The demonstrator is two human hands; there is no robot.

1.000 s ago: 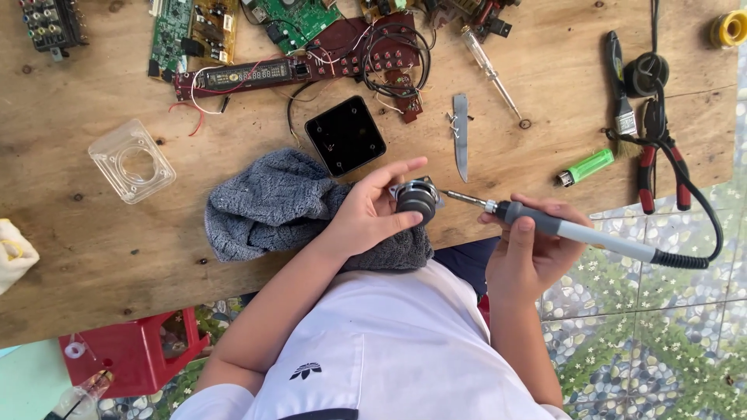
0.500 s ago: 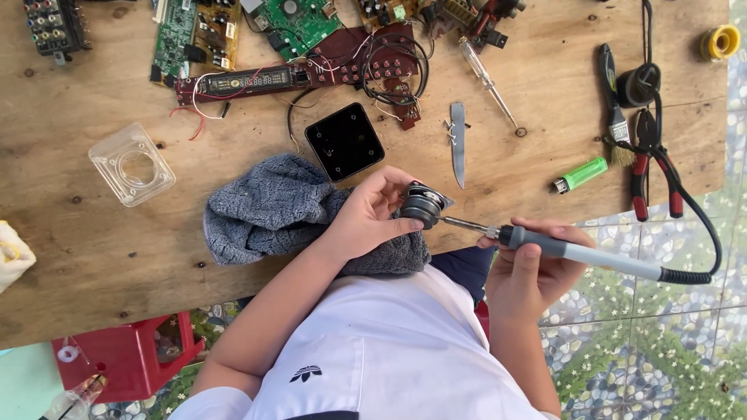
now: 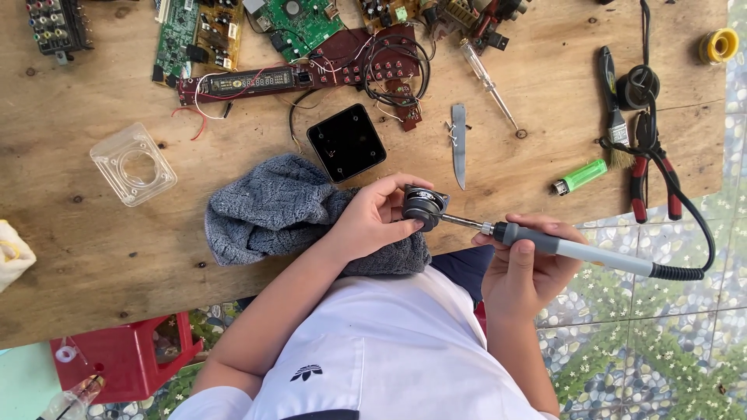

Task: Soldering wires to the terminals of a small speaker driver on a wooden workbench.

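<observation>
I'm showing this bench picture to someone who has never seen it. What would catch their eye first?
Most striking is the middle: the left hand holds a small round speaker while the right hand points a grey soldering iron at it. Under the left wrist lies a grey knitted cloth, and circuit boards with tangled wires crowd the far edge of the wooden table. A bright green lighter stands out at the right.
</observation>
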